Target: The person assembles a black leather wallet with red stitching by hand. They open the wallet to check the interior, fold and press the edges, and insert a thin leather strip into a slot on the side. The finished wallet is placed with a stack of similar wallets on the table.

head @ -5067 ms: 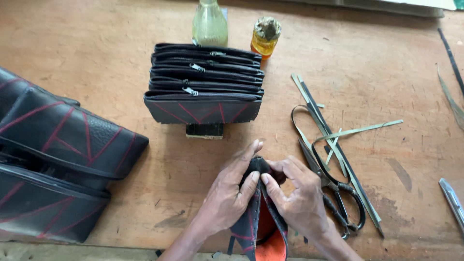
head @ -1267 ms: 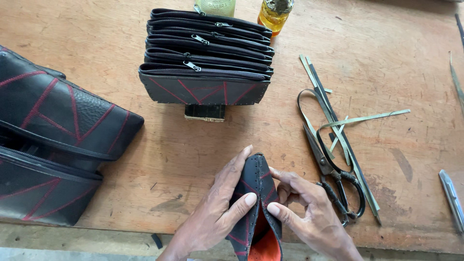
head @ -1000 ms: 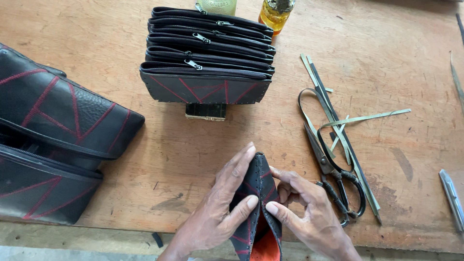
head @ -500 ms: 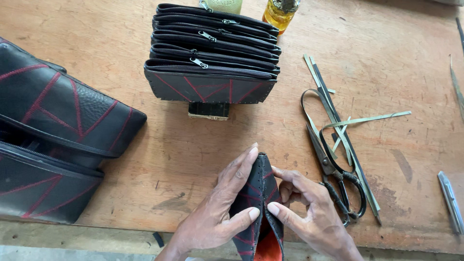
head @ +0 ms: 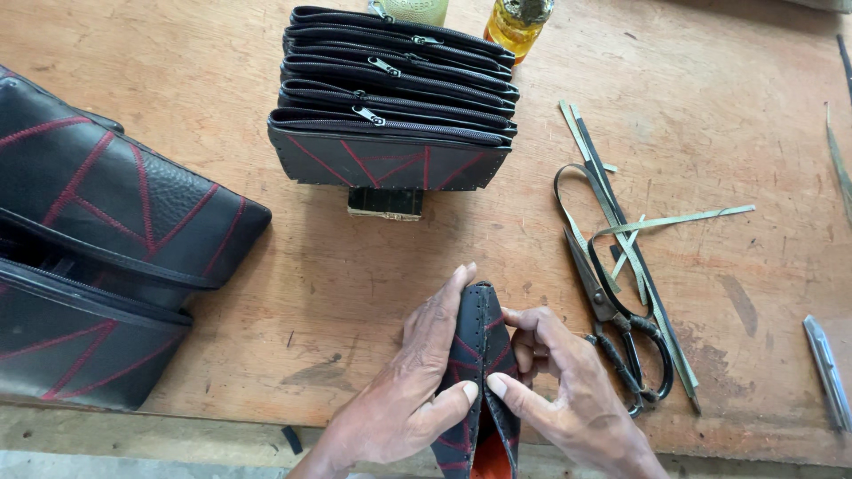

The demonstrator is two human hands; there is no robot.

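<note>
A small black leather pouch (head: 479, 355) with red stitched lines and an orange lining stands on edge at the near side of the wooden table (head: 355, 266). My left hand (head: 408, 390) lies flat against its left side, thumb pressing near the open top. My right hand (head: 559, 390) pinches its right side with thumb and curled fingers. The two halves are pressed together between both hands.
A stack of several zipped black pouches (head: 395, 106) sits on a small block (head: 384, 202) ahead. Two large black bags (head: 98, 239) lie at left. Scissors (head: 617, 324) and thin strips (head: 621, 213) lie at right. Two bottles (head: 519, 22) stand behind the stack; a metal tool (head: 827, 372) is far right.
My hands stay on the pouch, with the fingers shifting slightly along its edge. The view has drifted a little; nothing else on the table has moved.
</note>
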